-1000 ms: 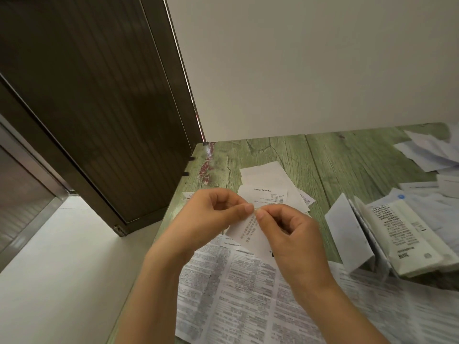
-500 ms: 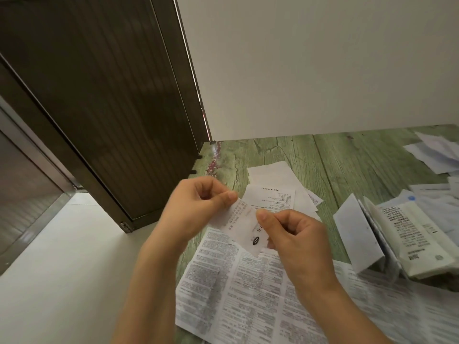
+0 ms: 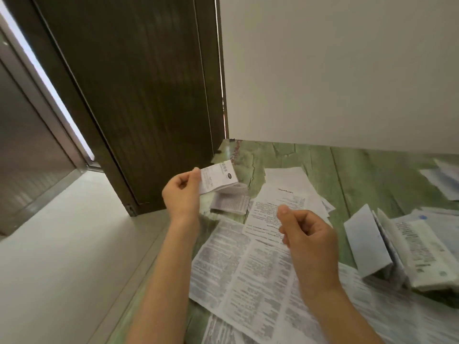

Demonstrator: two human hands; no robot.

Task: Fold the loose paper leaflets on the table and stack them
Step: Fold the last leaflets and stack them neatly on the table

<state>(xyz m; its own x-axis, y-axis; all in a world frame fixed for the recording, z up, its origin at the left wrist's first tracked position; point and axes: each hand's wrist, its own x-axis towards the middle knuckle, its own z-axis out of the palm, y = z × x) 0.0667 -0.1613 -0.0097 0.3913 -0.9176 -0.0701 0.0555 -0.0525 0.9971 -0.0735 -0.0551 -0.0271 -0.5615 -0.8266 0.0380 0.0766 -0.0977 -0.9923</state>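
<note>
1. The left hand point(image 3: 183, 192) was raised above the left edge of the green, weathered wooden table point(image 3: 360, 175). Its thumb and curled fingers pinched one end of a small white printed paper leaflet point(image 3: 218, 178).
2. That leaflet was partly folded. Its upper panel stood out from the fingers and its lower panels hung down towards the table; whether they touched the wood could not be told.
3. The right hand point(image 3: 310, 234) hovered apart from the leaflet with its fingers curled into the palm and the thumb raised. It gripped nothing.
4. Below both forearms lay a large unfolded sheet of densely printed white paper point(image 3: 248, 274), flat on the table.
5. Beyond it, several white sheets with sparse print point(image 3: 285, 187) lay overlapped.
6. To the right was a pile of folded white leaflets point(image 3: 422, 254), with a blank white folded leaflet point(image 3: 365, 242) leaning at its near side.
7. More loose white papers point(image 3: 442, 180) lay by the far right edge.
8. A dark brown door point(image 3: 149, 95) stood left of the table.
</note>
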